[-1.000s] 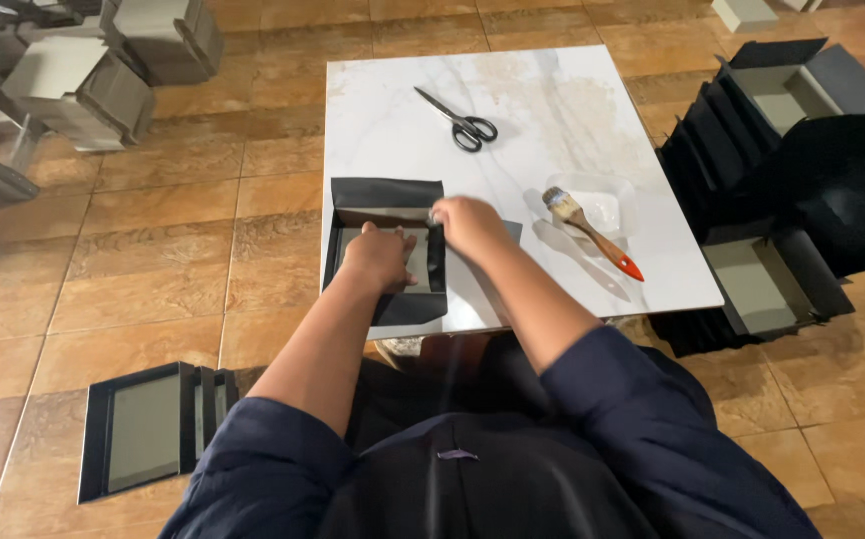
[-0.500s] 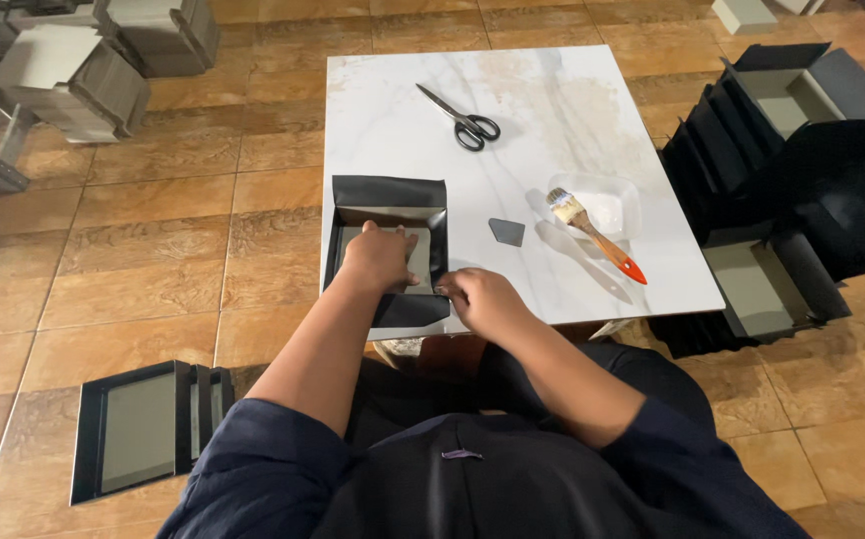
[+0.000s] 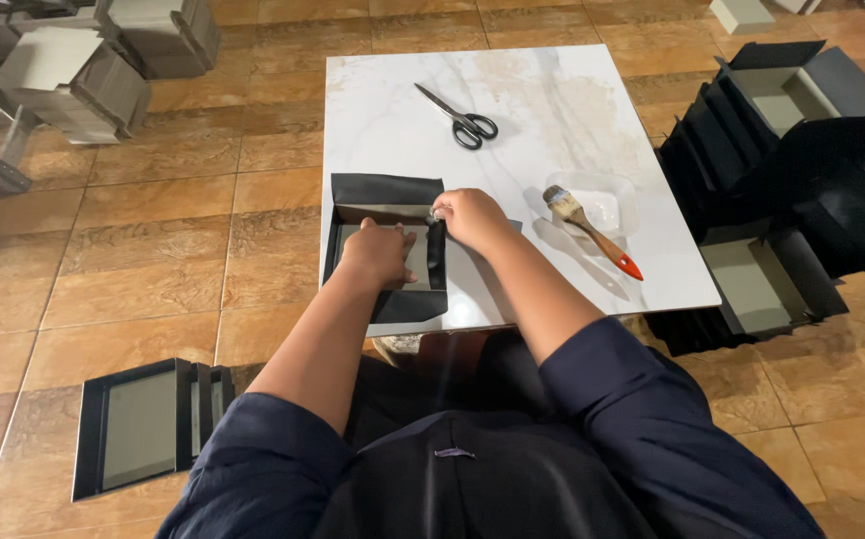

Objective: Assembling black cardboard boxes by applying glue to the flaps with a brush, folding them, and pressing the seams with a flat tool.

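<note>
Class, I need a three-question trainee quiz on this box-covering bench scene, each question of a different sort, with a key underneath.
1. True or false: the scissors lie shut on the white table.
2. Which thing rests on the clear plastic tray? A) scissors B) brush C) a grey box
3. Which hand presses flat inside the black paper-wrapped box?

Key
1. False: the blades are spread apart.
2. B: the bristle end lies over the tray, and the orange-tipped handle points towards the person.
3. The left hand; the right hand pinches the box's right wall at its far corner.
</note>
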